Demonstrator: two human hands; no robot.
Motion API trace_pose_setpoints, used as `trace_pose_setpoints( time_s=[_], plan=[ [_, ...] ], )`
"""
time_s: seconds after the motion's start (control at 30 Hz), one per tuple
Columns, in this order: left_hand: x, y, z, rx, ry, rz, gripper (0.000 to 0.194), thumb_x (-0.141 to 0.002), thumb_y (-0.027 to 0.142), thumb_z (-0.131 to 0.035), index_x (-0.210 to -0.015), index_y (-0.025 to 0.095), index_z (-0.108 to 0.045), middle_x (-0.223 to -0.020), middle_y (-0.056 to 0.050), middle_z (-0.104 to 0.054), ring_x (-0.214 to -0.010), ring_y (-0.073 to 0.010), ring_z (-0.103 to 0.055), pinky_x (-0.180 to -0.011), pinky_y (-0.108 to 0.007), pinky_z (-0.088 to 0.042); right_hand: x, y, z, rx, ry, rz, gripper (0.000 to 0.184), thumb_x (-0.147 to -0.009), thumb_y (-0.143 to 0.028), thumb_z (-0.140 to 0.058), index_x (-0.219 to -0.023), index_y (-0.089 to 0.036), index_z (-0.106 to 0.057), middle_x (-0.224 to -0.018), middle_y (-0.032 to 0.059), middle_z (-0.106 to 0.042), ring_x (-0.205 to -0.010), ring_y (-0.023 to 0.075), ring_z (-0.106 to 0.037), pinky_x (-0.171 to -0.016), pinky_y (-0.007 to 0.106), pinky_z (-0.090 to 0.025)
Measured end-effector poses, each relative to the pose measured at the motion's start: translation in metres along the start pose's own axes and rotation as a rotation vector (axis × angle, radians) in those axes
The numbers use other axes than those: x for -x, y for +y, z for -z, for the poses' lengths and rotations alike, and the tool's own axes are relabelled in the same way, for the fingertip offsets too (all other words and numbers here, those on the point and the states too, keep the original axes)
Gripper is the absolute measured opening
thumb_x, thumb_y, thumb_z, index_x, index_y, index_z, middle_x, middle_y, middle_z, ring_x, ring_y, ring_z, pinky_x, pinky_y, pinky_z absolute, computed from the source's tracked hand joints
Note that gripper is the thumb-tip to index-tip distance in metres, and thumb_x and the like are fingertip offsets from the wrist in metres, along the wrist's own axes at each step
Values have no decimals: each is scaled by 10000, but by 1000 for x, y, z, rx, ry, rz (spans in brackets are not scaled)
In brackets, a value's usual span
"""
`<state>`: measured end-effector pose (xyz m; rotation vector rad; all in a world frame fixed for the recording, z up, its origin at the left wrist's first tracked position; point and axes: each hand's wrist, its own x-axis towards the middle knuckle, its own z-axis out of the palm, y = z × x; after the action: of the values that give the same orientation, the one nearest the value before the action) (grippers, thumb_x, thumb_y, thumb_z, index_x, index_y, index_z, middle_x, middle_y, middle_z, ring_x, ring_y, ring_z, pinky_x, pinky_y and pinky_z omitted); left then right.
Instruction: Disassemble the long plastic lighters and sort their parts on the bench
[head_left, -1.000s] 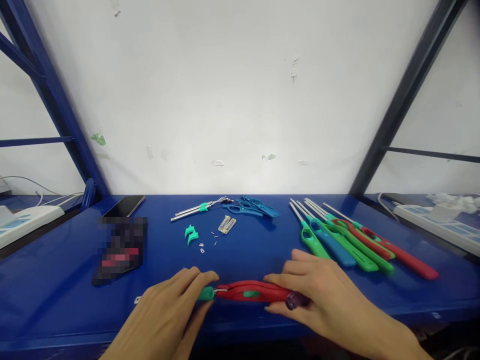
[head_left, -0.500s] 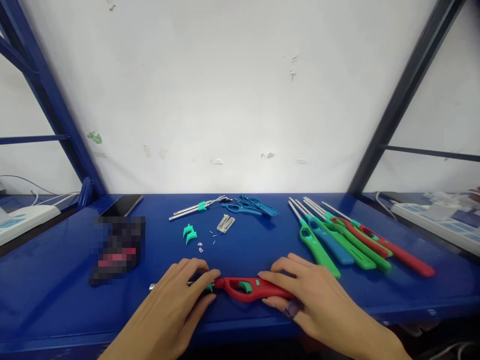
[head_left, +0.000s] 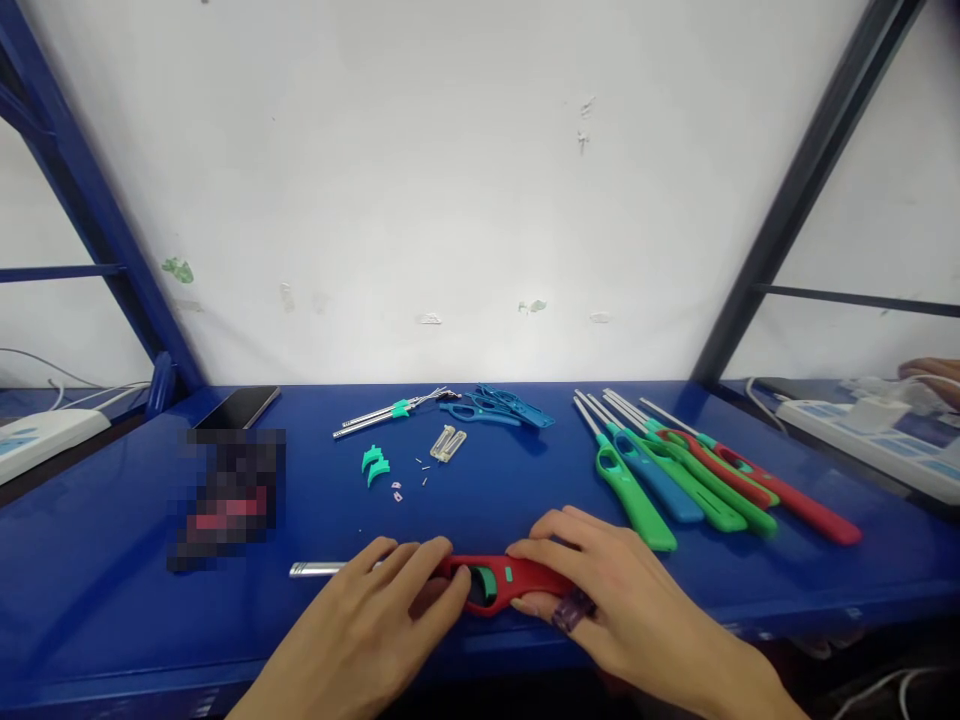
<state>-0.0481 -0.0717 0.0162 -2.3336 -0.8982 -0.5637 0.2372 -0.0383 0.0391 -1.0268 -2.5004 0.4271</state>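
Observation:
A red long-nosed lighter (head_left: 526, 578) lies crosswise near the table's front edge, its green trigger (head_left: 489, 586) facing me through the finger loop. My left hand (head_left: 375, 625) is closed around the front of the red body, with the thumb tip at the loop. The lighter's silver tube (head_left: 315, 569) sticks out to the left past that hand. Round the handle end, the fingers and thumb of my right hand (head_left: 615, 590) are closed. A dark purple, see-through piece (head_left: 572, 610) sits at the right hand's thumb; what it is, I cannot tell.
Several lighters (head_left: 649, 480) lie at right. Blue shell pieces (head_left: 499, 408), metal tubes (head_left: 367, 418), clear fuel tanks (head_left: 448, 443), green triggers (head_left: 375, 465) and tiny parts (head_left: 397, 491) lie beyond my hands. At left are a phone (head_left: 238, 408) and a blurred-out dark item (head_left: 229, 500). Another person's hand (head_left: 934, 375) shows far right.
My left hand has shifted right along the lighter, its thumb now at the finger loop. More of the silver tube shows. The right hand keeps its grip on the handle.

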Motion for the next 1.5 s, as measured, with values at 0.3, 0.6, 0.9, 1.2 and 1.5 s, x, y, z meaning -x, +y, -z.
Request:
trace_pose_setpoints(
  time_s=[0.3, 0.6, 0.9, 1.2, 1.5],
  plan=[
    [-7, 4, 14, -92, -116, -78, 388, -922, 21, -496, -1225, 210, -649, -1218, -56, -798, -933, -244, -797, -835, -403, -590, 0, 1, -1, -23, -14, 17, 319, -1040, -231, -678, -1343, -328, -688, -1207, -1, -699, -1075, 210, -647, -919, 342, -510],
    [1, 5, 7, -112, -96, -63, 311, -998, 113, -466, -1232, 228, -635, -1260, -59, -774, -979, -223, -771, -895, -384, -563, -1, 1, -2, -25, -13, 19, 327, -1028, -231, -703, -1338, -335, -697, -1218, -3, -702, -1081, 208, -656, -931, 342, -515],
    [2, 10, 0, -133, 13, -34, 324, -1026, 102, -409, -1239, 207, -629, -1252, -45, -775, -989, -226, -744, -937, -398, -493, -1, 1, -2, -26, -1, 6, 398, -995, -147, -699, -1350, -325, -708, -1210, 9, -711, -1087, 214, -665, -939, 332, -529],
    [-8, 9, 6, -144, 1, -50, 363, -978, -1, -353, -1149, 167, -625, -1163, -54, -797, -929, -226, -750, -938, -406, -431, -3, 2, -3, -105, 9, -23, 364, -982, -145, -709, -1310, -300, -744, -1184, 9, -723, -1072, 215, -666, -951, 319, -522],
    [-5, 8, -7, -23, -48, 16, 268, -1073, 80, -354, -1065, 198, -594, -1139, -46, -771, -924, -247, -747, -879, -431, -443, -4, -1, -3, -50, -8, -61, 388, -955, -104, -688, -1267, -332, -716, -1193, -15, -680, -1067, 209, -654, -915, 325, -480]
  ],
)
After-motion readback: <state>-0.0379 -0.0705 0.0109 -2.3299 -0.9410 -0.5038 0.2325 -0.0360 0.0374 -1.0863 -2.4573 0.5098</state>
